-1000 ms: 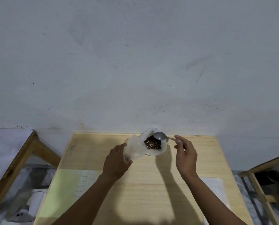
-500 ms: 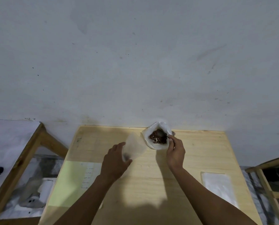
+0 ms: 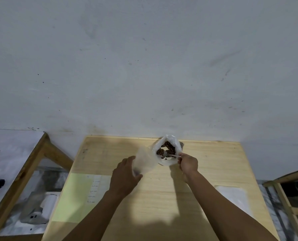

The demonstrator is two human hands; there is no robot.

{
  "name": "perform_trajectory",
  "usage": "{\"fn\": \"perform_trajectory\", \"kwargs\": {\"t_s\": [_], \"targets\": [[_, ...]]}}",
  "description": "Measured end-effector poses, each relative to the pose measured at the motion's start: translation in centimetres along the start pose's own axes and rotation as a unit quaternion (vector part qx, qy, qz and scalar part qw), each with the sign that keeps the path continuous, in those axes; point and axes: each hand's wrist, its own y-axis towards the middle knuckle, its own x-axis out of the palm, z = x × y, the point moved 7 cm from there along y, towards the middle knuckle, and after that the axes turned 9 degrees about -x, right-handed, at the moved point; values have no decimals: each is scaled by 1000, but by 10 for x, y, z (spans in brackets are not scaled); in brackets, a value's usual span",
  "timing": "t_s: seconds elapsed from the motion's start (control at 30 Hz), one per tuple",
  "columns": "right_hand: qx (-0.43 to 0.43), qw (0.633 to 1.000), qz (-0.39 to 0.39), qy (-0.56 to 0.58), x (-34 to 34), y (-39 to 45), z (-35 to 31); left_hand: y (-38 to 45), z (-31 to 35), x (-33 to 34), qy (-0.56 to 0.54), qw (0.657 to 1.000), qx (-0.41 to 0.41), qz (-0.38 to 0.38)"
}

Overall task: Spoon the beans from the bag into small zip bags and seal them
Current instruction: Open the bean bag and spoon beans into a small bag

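Since the earlier frame, the spoon [image 3: 170, 156] has dipped into the beans [image 3: 167, 149], its handle pinched in the right hand [image 3: 188, 163] at the bag's four o'clock edge. The bag [image 3: 168, 151] stands open at the table's [image 3: 205, 171] twelve o'clock edge. At the bag's eight o'clock, the left hand [image 3: 125, 174] grips a small zip bag [image 3: 143, 162], mouth tilted toward the beans. A good scoop is probably modest and level, lifted slowly, with the zip bag's mouth held wide just beside the bag. Spare zip bags [image 3: 231, 197] lie at four o'clock.
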Motion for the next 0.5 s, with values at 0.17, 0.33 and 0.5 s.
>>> {"fn": "perform_trajectory", "kwargs": {"t_s": [0.17, 0.33, 0.5], "targets": [[14, 998, 15, 56, -14, -7, -3, -1, 4, 4, -4, 1000, 6, 0], [-8, 996, 29, 83, -37, -22, -12, -1, 12, 9, 7, 1000, 10, -10], [-61, 993, 22, 98, -57, -46, -34, 0, 20, 15, 29, 999, 16, -17]]}}
